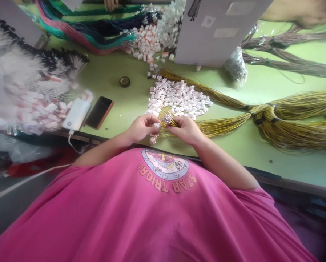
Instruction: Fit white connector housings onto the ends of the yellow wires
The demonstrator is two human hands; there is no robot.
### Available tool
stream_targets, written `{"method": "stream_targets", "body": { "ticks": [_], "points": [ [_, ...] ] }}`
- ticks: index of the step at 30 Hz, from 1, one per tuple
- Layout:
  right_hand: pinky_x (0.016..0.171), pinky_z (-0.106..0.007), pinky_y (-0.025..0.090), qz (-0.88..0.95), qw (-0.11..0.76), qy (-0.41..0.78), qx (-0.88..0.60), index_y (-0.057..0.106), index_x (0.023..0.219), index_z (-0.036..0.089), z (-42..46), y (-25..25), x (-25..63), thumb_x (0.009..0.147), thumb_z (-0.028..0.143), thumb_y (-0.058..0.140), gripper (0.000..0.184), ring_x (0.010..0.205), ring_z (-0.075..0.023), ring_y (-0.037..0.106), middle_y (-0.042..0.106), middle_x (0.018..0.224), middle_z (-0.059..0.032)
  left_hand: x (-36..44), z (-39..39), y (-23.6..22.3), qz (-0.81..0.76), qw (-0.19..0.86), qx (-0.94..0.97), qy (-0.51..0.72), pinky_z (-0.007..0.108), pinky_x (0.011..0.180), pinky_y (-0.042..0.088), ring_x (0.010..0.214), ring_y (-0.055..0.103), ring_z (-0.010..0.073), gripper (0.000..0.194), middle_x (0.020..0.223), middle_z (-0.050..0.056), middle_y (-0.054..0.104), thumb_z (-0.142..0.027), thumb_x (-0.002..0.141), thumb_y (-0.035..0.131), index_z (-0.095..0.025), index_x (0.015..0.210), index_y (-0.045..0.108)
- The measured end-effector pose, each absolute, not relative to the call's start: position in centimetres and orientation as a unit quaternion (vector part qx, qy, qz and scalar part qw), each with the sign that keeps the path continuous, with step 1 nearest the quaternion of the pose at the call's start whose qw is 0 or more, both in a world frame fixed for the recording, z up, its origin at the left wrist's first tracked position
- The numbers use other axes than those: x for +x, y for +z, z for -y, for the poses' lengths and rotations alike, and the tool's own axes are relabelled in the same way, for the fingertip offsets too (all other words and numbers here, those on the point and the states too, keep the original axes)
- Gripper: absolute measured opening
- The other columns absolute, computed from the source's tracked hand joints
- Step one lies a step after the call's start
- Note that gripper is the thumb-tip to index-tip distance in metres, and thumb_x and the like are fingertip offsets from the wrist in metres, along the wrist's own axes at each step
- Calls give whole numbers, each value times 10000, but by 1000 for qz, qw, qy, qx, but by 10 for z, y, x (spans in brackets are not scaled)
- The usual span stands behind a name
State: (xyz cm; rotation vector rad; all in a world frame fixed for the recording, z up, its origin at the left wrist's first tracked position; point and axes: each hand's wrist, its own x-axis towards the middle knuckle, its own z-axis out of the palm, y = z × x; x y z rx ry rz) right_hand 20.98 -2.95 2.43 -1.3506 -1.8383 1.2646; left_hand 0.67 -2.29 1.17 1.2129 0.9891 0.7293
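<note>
Wires come first here: we hold the loose ends of a yellow wire bundle just above the near edge of the green table, and the bundle trails off to our right, where it joins thicker tied hanks. Our right hand is curled round the fanned wire tips, while our left hand pinches a small white connector against them — a few more connectors hang just below the fingers. To do this well, we judge, the right hand should keep the tips fanned and steady so a single wire can be picked out, and the left should bring the connector on squarely, close to the tip, without bending it. Just beyond our hands lies a loose pile of white connectors, straight on the table and in no tray. No bin or box stands open near us — only a grey cardboard panel farther back, and what it holds we cannot tell. A phone and a white power bank lie to the left.
</note>
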Motion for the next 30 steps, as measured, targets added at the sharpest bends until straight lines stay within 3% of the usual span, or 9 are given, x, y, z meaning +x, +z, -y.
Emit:
{"method": "stream_targets", "body": {
  "ticks": [6, 12, 21, 30],
  "points": [
    [539, -228, 300, 680, 277, 435, -521, 510, 619, 146, 31, 25, 209, 735, 312, 538, 205, 569, -77, 370, 404, 569, 38, 10, 21, 15, -467, 603, 562, 321, 237, 572, 494, 590, 582, 87, 276, 709, -3, 621, -202, 592, 768, -140, 795, 591],
    [579, -238, 331, 689, 263, 425, -524, 553, 643, 133, 33, 21, 206, 737, 304, 520, 197, 599, -92, 409, 459, 597, 21, 7, 23, 12, -505, 511, 628, 301, 255, 629, 487, 644, 585, 107, 251, 747, 24, 647, -278, 628, 766, -139, 802, 652],
    [561, -237, 324, 693, 241, 412, -540, 552, 644, 144, 36, 12, 201, 696, 241, 550, 110, 589, -96, 431, 506, 583, 17, 21, 26, 14, -476, 536, 649, 254, 218, 531, 432, 581, 549, 101, 255, 652, 8, 613, -335, 659, 744, -122, 729, 622],
    [640, -275, 382, 735, 292, 419, -447, 611, 677, 164, 26, 6, 213, 767, 306, 587, 169, 662, -116, 486, 561, 690, -13, -9, -8, 52, -404, 391, 825, 59, 253, 702, 435, 769, 593, 143, 177, 872, 28, 679, -280, 746, 641, -174, 882, 683]
  ]
}}
